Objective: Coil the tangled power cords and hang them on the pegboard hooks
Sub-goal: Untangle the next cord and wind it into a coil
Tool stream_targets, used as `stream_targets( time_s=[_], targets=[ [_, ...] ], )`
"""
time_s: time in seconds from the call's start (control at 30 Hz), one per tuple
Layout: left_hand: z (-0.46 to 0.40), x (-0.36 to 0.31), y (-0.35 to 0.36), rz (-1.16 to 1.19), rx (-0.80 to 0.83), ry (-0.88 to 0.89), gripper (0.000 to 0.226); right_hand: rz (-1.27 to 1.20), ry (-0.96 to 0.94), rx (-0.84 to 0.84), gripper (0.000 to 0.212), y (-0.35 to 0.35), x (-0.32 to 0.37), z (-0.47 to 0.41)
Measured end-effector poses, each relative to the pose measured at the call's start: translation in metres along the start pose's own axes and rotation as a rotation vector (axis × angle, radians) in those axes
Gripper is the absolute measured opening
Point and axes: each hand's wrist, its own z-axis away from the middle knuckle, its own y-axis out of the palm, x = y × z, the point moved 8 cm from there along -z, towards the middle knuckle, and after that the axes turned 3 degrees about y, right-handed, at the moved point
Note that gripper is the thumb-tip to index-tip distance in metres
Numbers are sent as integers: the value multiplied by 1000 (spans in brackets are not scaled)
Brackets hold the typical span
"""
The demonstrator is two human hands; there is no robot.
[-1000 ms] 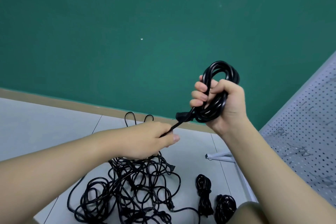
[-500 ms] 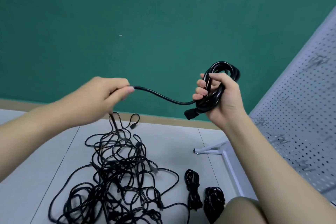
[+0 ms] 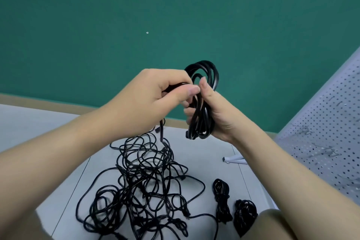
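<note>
On the pale tiled floor (image 3: 58, 142) lies a tangled heap of black power cords (image 3: 148, 181). Above it, the right hand (image 3: 216, 115) grips an upright black coiled cord (image 3: 202, 99), long axis vertical; the left hand (image 3: 155, 99) pinches its loose strand.

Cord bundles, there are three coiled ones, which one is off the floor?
The coil gripped in the right hand; the left hand pinches its loose end. The other two bundles lie on the floor.
</note>
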Motion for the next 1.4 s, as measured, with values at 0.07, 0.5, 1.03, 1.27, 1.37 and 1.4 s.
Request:
stream_targets(
  time_s=[0.07,0.5,1.03,1.27,1.37,1.4],
  targets=[
    [0,4,-1,80,-23,-34,23,-37,55,119,103,19,-8,-2],
    [5,46,-25,-76,-155,-193,53,3,471,444,44,59,-39,15],
    [19,67,13,360,233,-450,24,-82,470,496,51,55,-41,21],
    [17,65,17,448,225,-470,43,-54,350,427,38,48,-35,16],
    [14,58,18,393,223,-464,38,51,226,283,34,40,-28,12],
    [13,58,15,327,177,-463,43,67,203,230,35,39,-26,11]
  ],
)
